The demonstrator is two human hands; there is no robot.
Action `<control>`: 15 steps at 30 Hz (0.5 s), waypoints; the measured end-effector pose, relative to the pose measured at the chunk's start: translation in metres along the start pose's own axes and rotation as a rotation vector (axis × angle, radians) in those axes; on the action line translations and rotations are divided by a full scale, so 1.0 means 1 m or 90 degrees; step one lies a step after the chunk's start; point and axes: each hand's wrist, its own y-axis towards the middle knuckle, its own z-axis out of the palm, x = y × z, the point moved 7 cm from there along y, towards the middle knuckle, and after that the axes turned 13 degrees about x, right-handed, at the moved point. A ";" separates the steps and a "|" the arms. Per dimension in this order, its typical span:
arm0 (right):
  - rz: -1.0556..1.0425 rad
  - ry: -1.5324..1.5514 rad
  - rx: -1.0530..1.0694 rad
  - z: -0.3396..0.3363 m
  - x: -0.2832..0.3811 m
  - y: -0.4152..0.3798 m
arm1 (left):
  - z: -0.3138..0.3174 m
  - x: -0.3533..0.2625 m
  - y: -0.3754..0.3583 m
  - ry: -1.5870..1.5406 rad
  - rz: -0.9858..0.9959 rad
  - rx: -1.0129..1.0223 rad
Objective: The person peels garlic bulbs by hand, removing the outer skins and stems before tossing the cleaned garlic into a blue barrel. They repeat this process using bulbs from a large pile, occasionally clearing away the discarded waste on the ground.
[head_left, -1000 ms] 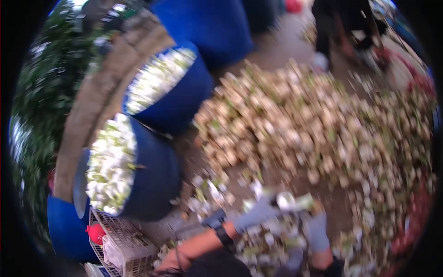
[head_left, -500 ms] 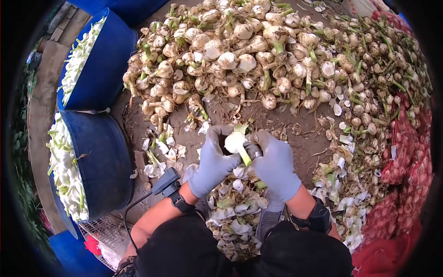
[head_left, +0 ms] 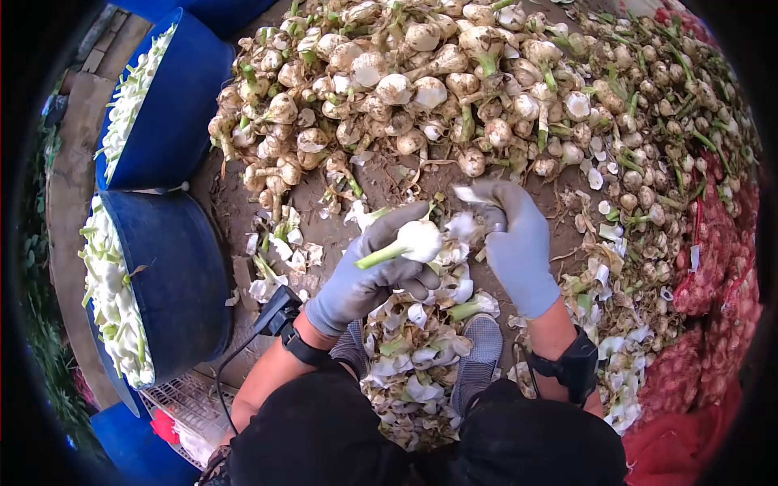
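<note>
My left hand (head_left: 377, 263), in a grey glove with a dark palm, holds a white garlic bulb (head_left: 421, 240). Its short green stem points down and left across the palm. My right hand (head_left: 515, 243), gloved alike, is to the right of the bulb and apart from it, fingers curled. At its fingertips is a pale strip of garlic skin (head_left: 468, 194). Just below, a blurred whitish scrap (head_left: 462, 228) hangs between the hands. Peeled skins (head_left: 413, 389) cover the ground under my hands, between my shoes.
Ahead lies a large heap of unpeeled garlic bulbs (head_left: 365, 89), with smaller bulbs (head_left: 648, 121) to the right. Two blue tubs (head_left: 174, 283) full of white stemmed garlic stand at left. Red mesh sacks (head_left: 713, 300) lie at right. A wire crate (head_left: 190, 401) is at lower left.
My hands, together at the bulb before, have separated. My left hand has turned the bulb so its stem points left; my right hand has moved right and up with a skin strip.
</note>
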 end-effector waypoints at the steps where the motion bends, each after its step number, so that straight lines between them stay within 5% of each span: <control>1: -0.098 -0.325 -0.037 -0.002 0.022 -0.001 | 0.000 0.003 0.002 -0.001 -0.002 0.001; 3: -0.164 -0.272 -0.048 -0.002 0.046 -0.011 | -0.001 0.005 0.007 0.134 0.008 -0.015; 5: -0.052 -0.165 0.153 0.016 0.044 -0.020 | -0.002 0.008 0.007 0.152 0.002 -0.021; 9: -0.043 -0.333 0.241 0.030 0.039 -0.020 | -0.010 0.010 0.008 0.279 -0.005 -0.044; 13: -0.036 -0.421 0.228 0.034 0.034 -0.020 | -0.006 0.013 0.007 0.275 -0.087 -0.025; 15: -0.079 -0.253 0.134 0.030 0.024 -0.018 | -0.004 0.003 0.007 0.111 0.042 0.002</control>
